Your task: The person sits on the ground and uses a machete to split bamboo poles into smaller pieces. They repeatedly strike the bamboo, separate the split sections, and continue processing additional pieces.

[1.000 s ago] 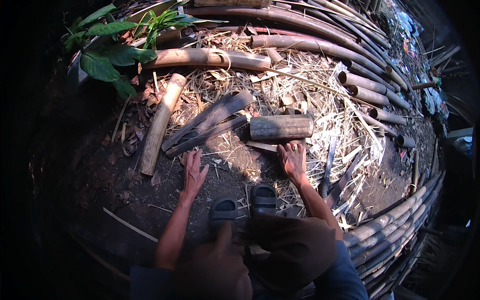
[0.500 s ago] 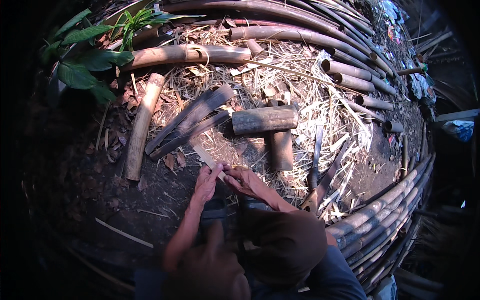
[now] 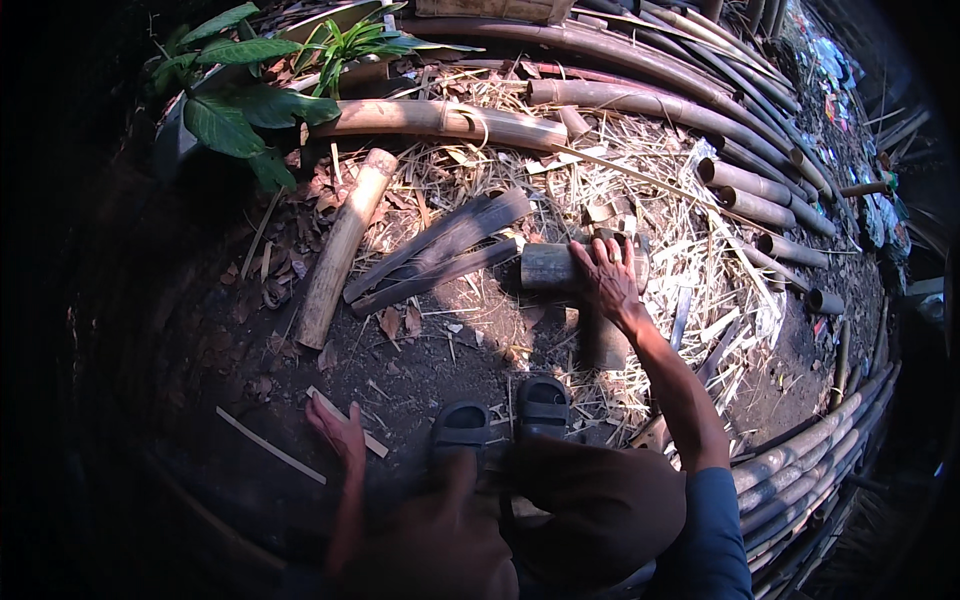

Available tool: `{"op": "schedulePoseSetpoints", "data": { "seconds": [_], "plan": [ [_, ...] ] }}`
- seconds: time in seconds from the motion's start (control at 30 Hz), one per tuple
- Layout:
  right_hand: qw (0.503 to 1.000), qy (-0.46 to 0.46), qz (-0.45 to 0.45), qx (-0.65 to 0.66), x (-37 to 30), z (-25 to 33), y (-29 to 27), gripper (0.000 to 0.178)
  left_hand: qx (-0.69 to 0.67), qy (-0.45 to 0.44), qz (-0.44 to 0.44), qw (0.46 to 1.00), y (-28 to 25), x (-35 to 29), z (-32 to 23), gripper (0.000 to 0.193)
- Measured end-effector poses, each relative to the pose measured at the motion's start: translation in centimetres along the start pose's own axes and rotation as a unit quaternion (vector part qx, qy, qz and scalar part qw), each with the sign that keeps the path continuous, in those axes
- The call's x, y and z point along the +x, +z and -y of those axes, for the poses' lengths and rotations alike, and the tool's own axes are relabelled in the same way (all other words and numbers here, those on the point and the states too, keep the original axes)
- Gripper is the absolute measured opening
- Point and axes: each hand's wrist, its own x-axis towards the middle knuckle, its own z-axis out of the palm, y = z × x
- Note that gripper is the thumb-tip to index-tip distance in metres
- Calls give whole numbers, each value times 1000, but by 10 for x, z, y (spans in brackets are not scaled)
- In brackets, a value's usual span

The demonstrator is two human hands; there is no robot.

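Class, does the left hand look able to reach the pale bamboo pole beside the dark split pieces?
Probably yes: little but ground shows between the left hand and the bamboo pole, though the flat strip at that hand might interfere.

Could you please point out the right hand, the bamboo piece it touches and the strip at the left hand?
Right hand [image 3: 613, 286]: head view, its back.
Bamboo piece [image 3: 547, 267]: head view, uncovered left part.
Strip [image 3: 376, 446]: head view, lower right end.
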Motion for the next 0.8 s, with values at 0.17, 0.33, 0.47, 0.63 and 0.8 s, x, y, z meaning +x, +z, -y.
{"op": "schedulePoseSetpoints", "data": {
  "seconds": [0.17, 0.33, 0.47, 0.63, 0.8],
  "plan": [
    [998, 11, -39, 56, -27, 27, -19, 74, -93, 200, 64, 973, 28, 42, -114, 95],
    [961, 32, 107, 254, -50, 89, -36, 108, 23, 373, 71, 925, 81, 112, -197, 128],
    [954, 8, 108, 280, -59, 132, -7, 103, 100, 368, 167, 909, 112, 158, -209, 135],
    [960, 6, 82, 268, -66, 136, 8, 105, 80, 402, 213, 887, 119, 173, -223, 129],
    [976, -30, 54, 208, -46, 131, 1, 102, -12, 461, 156, 874, 101, 192, -206, 120]
  ]
}}
